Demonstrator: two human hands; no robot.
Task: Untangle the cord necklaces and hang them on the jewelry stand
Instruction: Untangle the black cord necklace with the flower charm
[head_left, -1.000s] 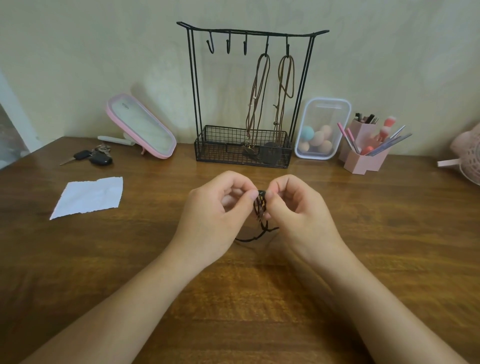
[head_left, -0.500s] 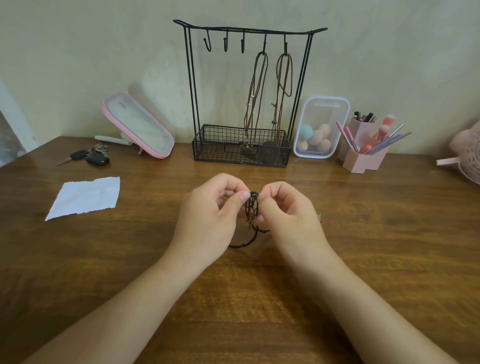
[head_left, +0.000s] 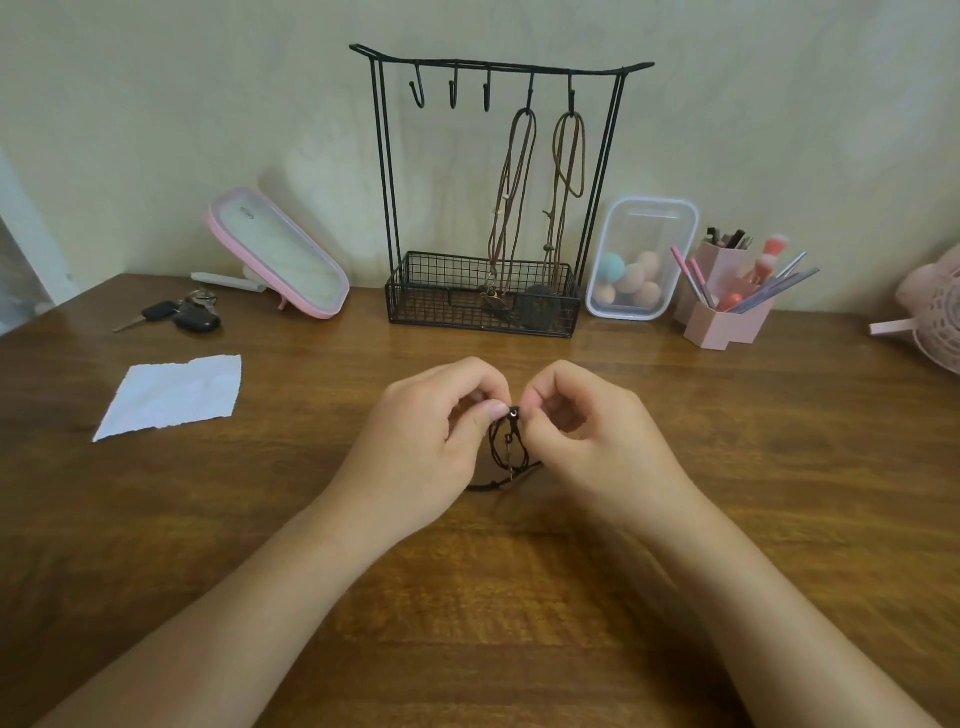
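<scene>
L hand (head_left: 431, 447), in front of the jewelry stand (head_left: 385, 182) & a bit left of its middle, had thumb & forefinger pinched shut on the top of the black cord necklace (head_left: 506, 452). Its other fingers were curled in.

The necklace hung btw both hands, straight in front of the stand's basket. It was bunched in small loops w/ a metal bit caught in the tangle, & one tail trailed down toward the surface (head_left: 519, 597).

R hand (head_left: 587, 441), in front of the stand's right half, pinched the same top spot from the other side. A small dark bead or clasp showed btw the two pinches.

Handling, as a guess:
- Cord prob. v. light, thin & limp, so it would flop & re-twist if let go.
- Not fragile as such, but a hard tug would likely tighten the snarl, & the metal bit could snag.
- Best hold was a fingertip pinch right beside the tangle, one strand per hand, eased apart.
- For hanging, take it by the top of the loop.

On the stand, the 3 left hooks (head_left: 452, 93) were bare. The 2 right hooks each carried a brown cord necklace (head_left: 511, 208), ends down in the basket.
</scene>
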